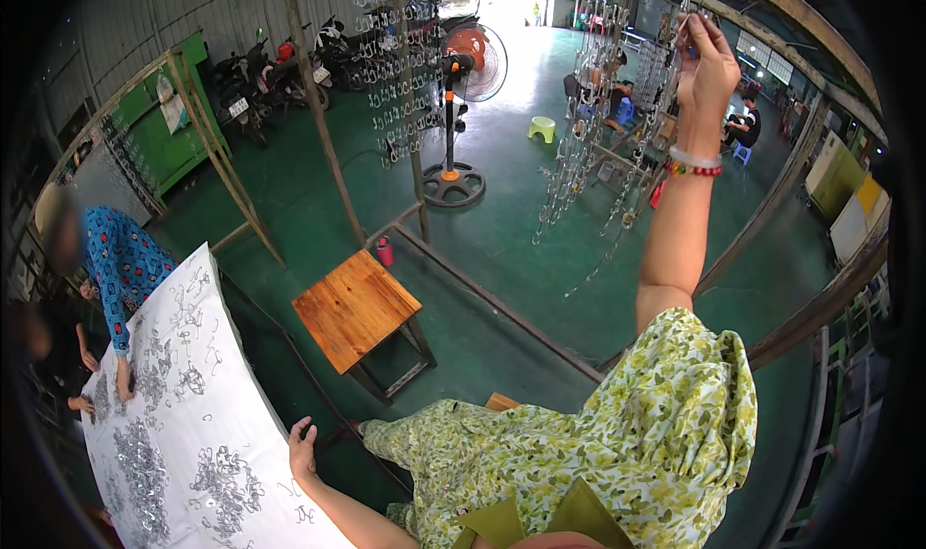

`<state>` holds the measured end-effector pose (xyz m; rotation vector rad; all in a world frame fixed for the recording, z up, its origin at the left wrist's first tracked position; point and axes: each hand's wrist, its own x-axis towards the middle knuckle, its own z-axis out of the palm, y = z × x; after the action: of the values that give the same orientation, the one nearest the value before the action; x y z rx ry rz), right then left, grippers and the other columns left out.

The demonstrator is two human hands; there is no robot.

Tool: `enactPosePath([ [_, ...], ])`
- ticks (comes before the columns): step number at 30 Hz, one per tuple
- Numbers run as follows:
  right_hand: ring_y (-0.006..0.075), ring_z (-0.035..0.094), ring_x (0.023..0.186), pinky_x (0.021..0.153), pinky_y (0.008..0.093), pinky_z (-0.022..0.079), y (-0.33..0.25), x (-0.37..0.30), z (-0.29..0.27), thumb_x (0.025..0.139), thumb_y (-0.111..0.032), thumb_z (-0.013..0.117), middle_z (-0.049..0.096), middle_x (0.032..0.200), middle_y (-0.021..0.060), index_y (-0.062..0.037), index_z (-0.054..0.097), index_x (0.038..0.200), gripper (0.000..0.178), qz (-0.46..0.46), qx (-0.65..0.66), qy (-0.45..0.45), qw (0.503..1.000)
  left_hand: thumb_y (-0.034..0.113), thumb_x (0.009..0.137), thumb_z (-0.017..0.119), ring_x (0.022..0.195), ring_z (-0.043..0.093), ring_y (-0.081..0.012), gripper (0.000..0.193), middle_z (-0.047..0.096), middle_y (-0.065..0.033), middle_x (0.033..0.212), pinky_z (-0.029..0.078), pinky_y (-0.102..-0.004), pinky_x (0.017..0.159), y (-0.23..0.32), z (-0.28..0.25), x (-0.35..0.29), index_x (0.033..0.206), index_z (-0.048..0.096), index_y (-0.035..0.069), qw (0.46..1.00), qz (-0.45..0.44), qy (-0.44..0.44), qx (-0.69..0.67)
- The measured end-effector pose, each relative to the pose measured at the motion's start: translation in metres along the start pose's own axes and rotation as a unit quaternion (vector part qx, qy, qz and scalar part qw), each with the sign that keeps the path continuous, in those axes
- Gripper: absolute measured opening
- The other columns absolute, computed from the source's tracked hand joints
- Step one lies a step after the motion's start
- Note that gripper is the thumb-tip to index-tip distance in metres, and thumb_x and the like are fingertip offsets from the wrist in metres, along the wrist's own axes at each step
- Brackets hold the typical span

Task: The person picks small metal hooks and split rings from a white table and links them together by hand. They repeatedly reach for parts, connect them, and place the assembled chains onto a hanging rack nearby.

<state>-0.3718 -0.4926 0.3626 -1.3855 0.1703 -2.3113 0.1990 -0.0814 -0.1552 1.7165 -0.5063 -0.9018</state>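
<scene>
Wooden stool standing on green floor off table's right edge. Pedestal fan standing farther off. Motorbikes sitting parked along far wall. Person in blue patterned top leaning over table's left edge.

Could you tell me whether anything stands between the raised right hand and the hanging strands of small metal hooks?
Nothing visible does: the right hand is already up at the hanging strands of small metal hooks.

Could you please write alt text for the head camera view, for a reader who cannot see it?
A person in a green floral top raises the right hand to hanging chains of metal hooks, while the left hand rests on a white table strewn with loose hooks. A small wooden table stands on the green floor.
</scene>
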Motion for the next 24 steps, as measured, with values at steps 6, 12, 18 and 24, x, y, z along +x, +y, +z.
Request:
enactPosePath([
  [6, 0.0188, 0.07, 0.078, 0.068, 0.0273, 0.053, 0.03, 0.077, -0.029, 0.084, -0.003, 0.074, 0.073, 0.091, 0.0126, 0.0022, 0.069, 0.1, 0.018, -0.004, -0.019, 0.036, 0.999, 0.01, 0.092, 0.066, 0.121, 0.046, -0.0234, 0.033, 0.057, -0.0151, 0.123, 0.03, -0.0352, 0.108, 0.003, -0.002, -0.002, 0.125, 0.06, 0.004, 0.999, -0.046, 0.019, -0.019],
  [12, 0.0113, 0.054, 0.053, 0.047, 0.023, 0.039, 0.034, 0.099, -0.008, 0.085, -0.008, 0.067, 0.063, 0.069, 0.0043, -0.0031, 0.068, 0.083, 0.005, 0.009, -0.013, 0.014, 1.0, 0.009, 0.092, 0.065, 0.12, 0.046, -0.0228, 0.032, 0.057, -0.0143, 0.124, 0.03, -0.0346, 0.109, 0.005, -0.004, -0.002, 0.124, 0.061, 0.005, 0.998, -0.058, 0.025, -0.02],
  [18, 0.0115, 0.051, 0.048, 0.044, 0.0241, 0.036, 0.041, 0.112, -0.009, 0.085, -0.01, 0.064, 0.059, 0.063, 0.003, -0.0038, 0.065, 0.076, 0.011, 0.024, -0.016, 0.019, 0.999, 0.009, 0.093, 0.064, 0.125, 0.044, -0.0236, 0.033, 0.057, -0.0154, 0.126, 0.029, -0.0347, 0.11, 0.012, 0.002, -0.01, 0.125, 0.06, 0.002, 0.999, -0.032, 0.023, -0.01],
  [24, 0.0147, 0.061, 0.063, 0.055, 0.0264, 0.045, 0.045, 0.105, -0.015, 0.085, -0.009, 0.069, 0.068, 0.078, 0.0058, -0.003, 0.068, 0.088, 0.007, 0.031, -0.1, 0.078, 0.991, 0.009, 0.092, 0.064, 0.125, 0.048, -0.0241, 0.033, 0.058, -0.0136, 0.127, 0.032, -0.0347, 0.11, 0.008, 0.002, -0.002, 0.124, 0.061, 0.0, 0.999, -0.026, 0.018, 0.013],
])
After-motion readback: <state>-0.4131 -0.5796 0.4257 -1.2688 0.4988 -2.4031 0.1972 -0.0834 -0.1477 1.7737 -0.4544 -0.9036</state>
